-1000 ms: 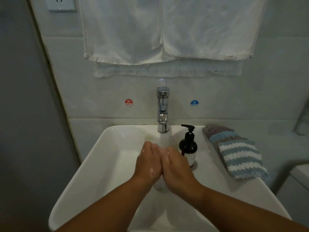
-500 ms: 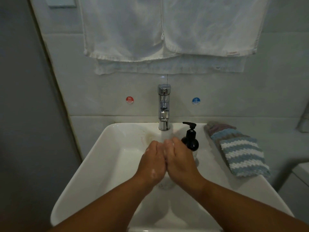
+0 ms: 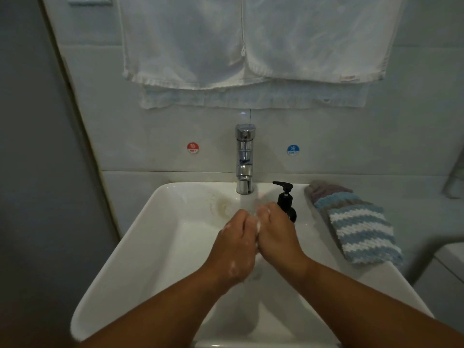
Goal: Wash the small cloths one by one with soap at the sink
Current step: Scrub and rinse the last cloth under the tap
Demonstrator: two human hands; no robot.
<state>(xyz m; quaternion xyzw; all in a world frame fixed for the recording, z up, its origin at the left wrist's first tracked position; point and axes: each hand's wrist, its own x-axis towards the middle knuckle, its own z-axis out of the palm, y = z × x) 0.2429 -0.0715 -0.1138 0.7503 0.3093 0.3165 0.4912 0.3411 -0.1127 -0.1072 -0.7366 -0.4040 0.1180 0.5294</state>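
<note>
**White suds on two hands under the tap**

White porcelain forms the sink (image 3: 150, 247), a deep rectangular basin set against a pale tiled wall (image 3: 414, 146). At the far middle of its rim stands a chrome tap (image 3: 244, 159), and a stream of water (image 3: 247, 202) falls from its spout.

Both hands are over the middle of the basin, backs up, right where the stream comes down. The left hand (image 3: 236, 247) and the right hand (image 3: 276, 237) are pressed side by side, touching along their inner edges, with the fingers pointing far and bending downward. Patches of white suds (image 3: 233, 268) cling to the back of the left hand, and more white shows in the seam between the two hands. It is not possible to tell whether that is only foam or a cloth held between them, because the palms and fingertips are hidden.

A black soap bottle (image 3: 286, 202) with a pump top stands upright on the far rim, just right of the tap and just beyond the right hand. The small cloths (image 3: 359, 229), knitted in blue, white and grey stripes, lie in a pile on the right rim of the sink, apart from both hands.

On the wall, a red sticker (image 3: 192, 147) sits left of the tap and a blue sticker (image 3: 292, 149) right of it. White towels (image 3: 251, 46) hang above them.
</note>
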